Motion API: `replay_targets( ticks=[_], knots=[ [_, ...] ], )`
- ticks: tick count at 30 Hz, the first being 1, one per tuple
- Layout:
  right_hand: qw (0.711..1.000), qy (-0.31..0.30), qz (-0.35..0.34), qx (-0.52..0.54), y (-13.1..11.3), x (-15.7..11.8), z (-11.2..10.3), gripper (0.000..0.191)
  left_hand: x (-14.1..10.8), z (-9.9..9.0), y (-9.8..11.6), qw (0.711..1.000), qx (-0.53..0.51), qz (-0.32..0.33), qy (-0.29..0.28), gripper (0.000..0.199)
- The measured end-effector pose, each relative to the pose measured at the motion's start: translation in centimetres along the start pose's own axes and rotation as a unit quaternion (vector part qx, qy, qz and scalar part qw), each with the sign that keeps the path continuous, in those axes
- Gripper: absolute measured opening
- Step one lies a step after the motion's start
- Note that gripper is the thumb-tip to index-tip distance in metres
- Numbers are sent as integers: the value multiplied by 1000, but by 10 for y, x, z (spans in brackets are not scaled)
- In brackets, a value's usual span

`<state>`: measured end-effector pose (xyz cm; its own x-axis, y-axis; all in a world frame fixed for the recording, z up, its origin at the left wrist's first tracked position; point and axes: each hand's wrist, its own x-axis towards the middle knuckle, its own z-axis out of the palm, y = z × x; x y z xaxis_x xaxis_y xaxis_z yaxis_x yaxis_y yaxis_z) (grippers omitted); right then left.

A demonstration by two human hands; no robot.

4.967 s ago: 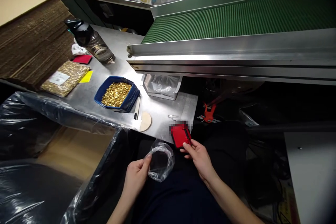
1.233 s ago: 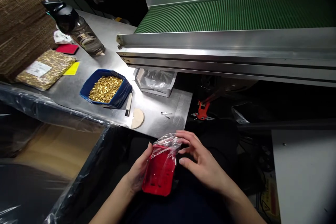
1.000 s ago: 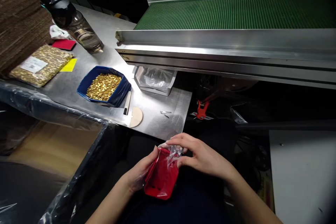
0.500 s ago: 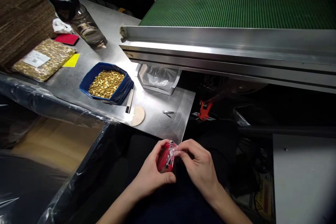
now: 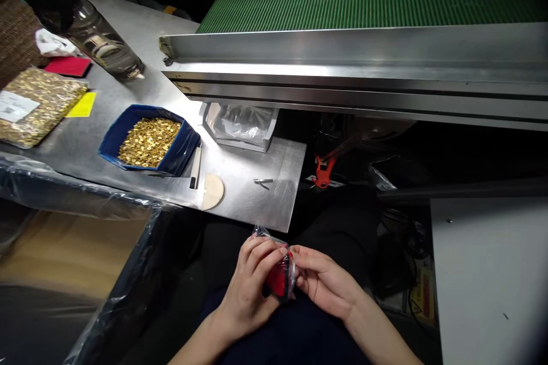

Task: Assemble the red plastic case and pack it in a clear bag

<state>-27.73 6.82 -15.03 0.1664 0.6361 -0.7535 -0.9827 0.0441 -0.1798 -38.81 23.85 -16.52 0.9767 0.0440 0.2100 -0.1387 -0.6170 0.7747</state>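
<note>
In my lap, a small red and black item in a clear plastic bag (image 5: 278, 278) sits between both hands; its exact kind does not show. My left hand (image 5: 250, 279) is wrapped over it from the left, fingers across its top and thumb beneath. On the other side, my right hand (image 5: 323, 279) pinches the bag's right edge, with some fingertips hidden behind it. Beyond the hands, on the metal table, lie a nail clipper (image 5: 262, 182), a round beige disc (image 5: 213, 191) and a white utility knife (image 5: 196, 166).
A blue bin (image 5: 109, 145) of small gold pieces stands left, near a water bottle (image 5: 103, 45) and a bag of gold pieces (image 5: 47, 97). A grey tray (image 5: 244, 144) sits under the green conveyor (image 5: 342, 3). A plastic-lined box (image 5: 77, 251) is at lower left.
My left fingers have closed over the top of the bagged item, which has turned. My right hand has shifted lower along its edge. The view has swung slightly right.
</note>
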Motion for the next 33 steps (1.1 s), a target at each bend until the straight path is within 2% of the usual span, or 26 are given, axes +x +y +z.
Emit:
replay_targets(
  ticks=[3, 6, 9, 11, 14, 16, 18, 21, 24, 26, 29, 33],
  knots=[
    [1000, -4, 4, -23, 1, 2, -1, 33, 1, -2, 0, 1000, 4, 10, -11, 75],
    [991, 3, -42, -126, 1, 7, 3, 33, 1, -2, 0, 1000, 23, 6, -13, 78],
    [953, 28, -140, -269, -4, 8, 8, 36, -1, 1, 0, 998, 54, -28, -11, 81],
    [925, 22, -177, -336, -9, 7, 12, 38, -2, 5, 0, 995, 79, -58, -8, 82],
    [886, -12, -188, -423, -13, 5, 15, 37, -4, 11, 1, 986, 126, -106, -12, 79],
    [861, 0, -195, -470, -10, 7, 14, 35, -3, 12, 1, 981, 143, -128, -25, 77],
    [849, 31, -190, -492, -7, 11, 12, 31, 0, 6, 0, 981, 128, -140, -50, 80],
    [850, 39, -174, -496, -8, 18, 10, 20, 10, -19, -1, 981, 62, -154, -102, 83],
    [874, -16, -129, -468, -16, 20, 15, 20, 20, -51, 1, 974, -23, -166, -154, 48],
    [892, -71, -83, -439, -20, 21, 22, 23, 22, -68, 5, 963, -95, -186, -168, 35],
    [894, -127, -46, -427, -20, 22, 31, 25, 17, -78, 14, 945, -179, -228, -153, 30],
    [872, -158, -30, -463, -11, 26, 37, 27, 0, -77, 24, 935, -203, -270, -111, 24]
  ],
)
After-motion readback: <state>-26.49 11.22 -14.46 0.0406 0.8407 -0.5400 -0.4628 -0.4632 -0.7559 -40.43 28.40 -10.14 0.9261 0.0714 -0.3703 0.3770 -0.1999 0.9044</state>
